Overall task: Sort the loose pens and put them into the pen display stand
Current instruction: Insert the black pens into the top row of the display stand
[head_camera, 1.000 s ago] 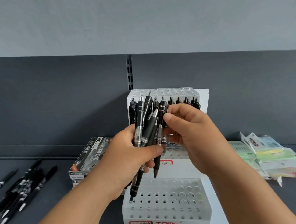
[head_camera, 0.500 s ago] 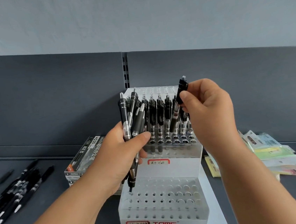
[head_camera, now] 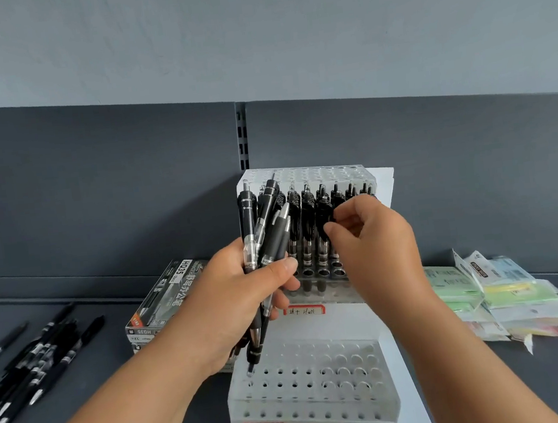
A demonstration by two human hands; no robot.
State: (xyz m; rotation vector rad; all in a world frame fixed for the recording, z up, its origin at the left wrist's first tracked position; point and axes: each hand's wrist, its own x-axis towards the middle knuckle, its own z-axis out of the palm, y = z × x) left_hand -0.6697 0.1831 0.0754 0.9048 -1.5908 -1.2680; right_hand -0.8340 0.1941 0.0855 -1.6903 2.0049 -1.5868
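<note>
**Ann:** What do we see in the left hand?

**Ben:** We see the left hand (head_camera: 241, 294) gripping a bunch of black pens (head_camera: 266, 233), tips down, right in front of the pen display stand (head_camera: 312, 411). The lowest tip hangs just over the stand's front step.

**Ann:** And the right hand?

**Ben:** We see the right hand (head_camera: 374, 246) up at the stand's middle step. Its thumb and fingers pinch the top of one black pen (head_camera: 327, 206). That pen stands there in a row with other pens.

**Ann:** Where are the loose pens?

**Ben:** We find the loose pens (head_camera: 35, 361) in a heap on the desk (head_camera: 103, 419), well to the left of the stand.

**Ann:** What else is near the stand?

**Ben:** We see pen boxes (head_camera: 166, 299) stacked just left of it, partly behind the left hand. A pile of thin packets (head_camera: 506, 294) lies to its right.
</note>
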